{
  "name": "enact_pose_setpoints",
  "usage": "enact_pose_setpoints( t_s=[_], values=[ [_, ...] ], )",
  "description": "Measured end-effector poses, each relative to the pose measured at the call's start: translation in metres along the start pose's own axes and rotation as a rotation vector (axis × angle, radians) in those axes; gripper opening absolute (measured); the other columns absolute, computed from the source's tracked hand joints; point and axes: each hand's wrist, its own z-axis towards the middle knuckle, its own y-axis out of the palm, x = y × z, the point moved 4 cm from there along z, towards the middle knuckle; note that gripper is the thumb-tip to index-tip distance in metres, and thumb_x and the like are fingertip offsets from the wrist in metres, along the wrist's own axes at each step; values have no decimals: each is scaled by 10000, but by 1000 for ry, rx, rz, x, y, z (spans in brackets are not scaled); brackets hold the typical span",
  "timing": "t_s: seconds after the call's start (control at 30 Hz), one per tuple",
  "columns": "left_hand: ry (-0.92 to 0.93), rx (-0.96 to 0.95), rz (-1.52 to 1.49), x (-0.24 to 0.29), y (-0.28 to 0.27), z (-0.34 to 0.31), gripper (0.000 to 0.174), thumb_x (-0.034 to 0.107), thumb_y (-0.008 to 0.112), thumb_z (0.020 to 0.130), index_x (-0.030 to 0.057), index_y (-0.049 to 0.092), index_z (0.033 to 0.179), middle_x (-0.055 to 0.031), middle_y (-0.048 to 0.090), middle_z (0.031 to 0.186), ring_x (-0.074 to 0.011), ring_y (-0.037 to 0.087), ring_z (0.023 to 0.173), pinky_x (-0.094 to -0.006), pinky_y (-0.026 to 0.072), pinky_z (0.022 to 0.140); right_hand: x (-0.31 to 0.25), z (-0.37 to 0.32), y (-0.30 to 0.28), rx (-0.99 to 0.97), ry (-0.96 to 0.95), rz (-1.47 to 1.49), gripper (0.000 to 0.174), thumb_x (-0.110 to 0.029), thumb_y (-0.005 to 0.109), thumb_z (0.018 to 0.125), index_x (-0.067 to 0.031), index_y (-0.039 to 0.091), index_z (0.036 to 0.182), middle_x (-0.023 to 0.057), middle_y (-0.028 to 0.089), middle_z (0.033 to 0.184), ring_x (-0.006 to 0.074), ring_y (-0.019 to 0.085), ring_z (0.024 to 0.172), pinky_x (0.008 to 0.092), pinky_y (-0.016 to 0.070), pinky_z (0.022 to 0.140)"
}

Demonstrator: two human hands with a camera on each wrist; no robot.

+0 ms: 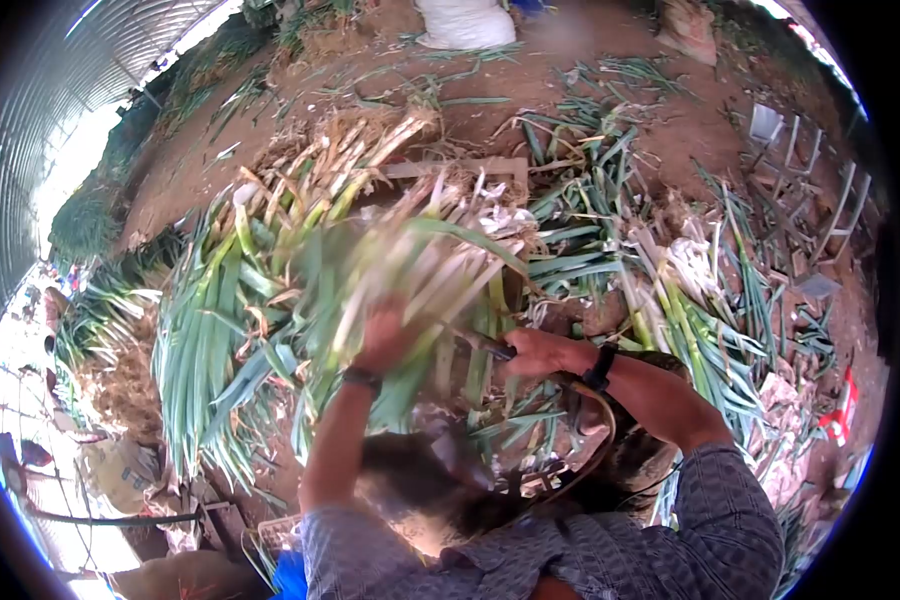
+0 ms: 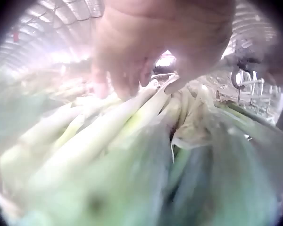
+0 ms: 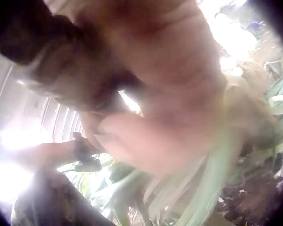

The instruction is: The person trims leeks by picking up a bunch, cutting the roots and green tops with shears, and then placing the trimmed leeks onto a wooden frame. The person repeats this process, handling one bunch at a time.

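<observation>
Long green onions (image 1: 435,290) with pale stalks and green leaves lie blurred around my left hand (image 1: 382,340). In the left wrist view, that hand (image 2: 155,47) reaches over the pale stalks (image 2: 92,139), thumb and fingertips gripping some of them. My right hand (image 1: 542,353), just to the right, curls round the dark handle of a slim tool (image 1: 490,345). A small curved hook (image 2: 237,77) shows beside the right hand in the left wrist view. The right wrist view shows the right hand (image 3: 165,108) with curled fingers, near blurred leaves (image 3: 210,183); its tool cannot be made out there.
A large heap of green onions (image 1: 205,320) lies at the left, and more (image 1: 685,325) at the right. Behind the blurred bunch is a wooden frame (image 1: 515,170). A white sack (image 1: 465,22) stands at the back; metal racks (image 1: 840,215) stand at the right.
</observation>
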Motion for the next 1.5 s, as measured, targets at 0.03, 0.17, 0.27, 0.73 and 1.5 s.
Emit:
enact_pose_setpoints(
  t_s=[0.03,0.17,0.27,0.73,1.5],
  values=[
    [-29,-47,-40,5,8,7,565,382,697,825,20,529,1224,-217,590,1123,-393,536,1045,-479,417,927,6,1,-6,34,-4,-2,408,-368,728,796,0,605,925,85,602,742,180,571,706,362,462,672],
    [-48,-137,-72,28,20,25,621,424,732,766,6,520,1173,-224,611,1046,-412,565,967,-493,449,881,40,-2,-38,275,122,102,491,-375,727,793,-16,626,1113,126,632,773,234,612,743,373,471,708],
    [-143,-321,-82,43,17,34,752,472,761,706,-17,478,1203,-274,555,1159,-409,519,1122,-493,437,940,30,-32,-58,398,56,109,514,-373,722,785,-36,625,1160,151,654,801,263,648,783,377,491,729],
    [-301,-150,70,50,47,53,742,381,753,707,-16,485,1273,-232,503,1191,-413,498,1128,-496,389,982,19,-74,-103,364,205,202,570,-299,677,833,10,522,1286,168,655,1046,285,638,963,378,514,892],
    [-107,-4,-753,52,19,64,508,298,562,961,105,448,1417,-120,542,1337,-299,595,1074,-392,522,866,36,-46,-69,284,34,-9,456,-357,751,753,-8,619,1015,183,651,854,324,640,807,419,485,755]
  ],
)
